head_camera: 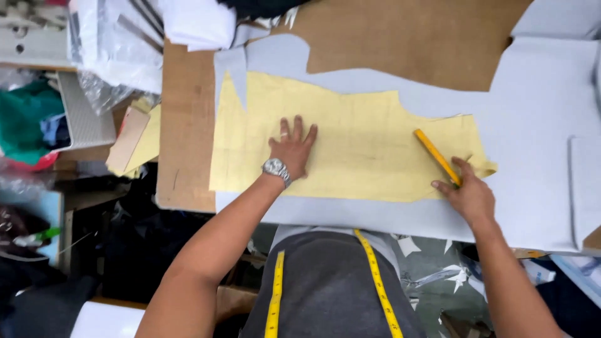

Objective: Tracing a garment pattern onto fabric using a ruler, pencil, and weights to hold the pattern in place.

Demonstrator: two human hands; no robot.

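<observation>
Two hands work a yellow paper pattern (350,150) lying flat on pale grey fabric (538,125) on the desk (188,125). Left hand (293,148) presses it open-palmed; right hand (469,195) has its grip clenched on a yellow pencil (436,156) at the pattern's right edge. Tracing looks under way; next calls for steady pattern, tip following the edge.

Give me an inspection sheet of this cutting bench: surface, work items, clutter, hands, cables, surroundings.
Surface: brown wooden table, largely covered by pale grey fabric.
Work items: yellow paper pattern lies flat on the grey fabric; yellow pencil-like marker rests against its right part.
Clutter: white fabric pieces and clear plastic bags at the top left; cardboard piece off the left edge.
Hands: left hand pressed flat on the pattern, wristwatch on; right hand grips the marker, fingers closed round it.
Cables: nothing seen.
Surroundings: yellow measuring tape hangs from the person's neck; green cloth and dark bundles at left.
</observation>
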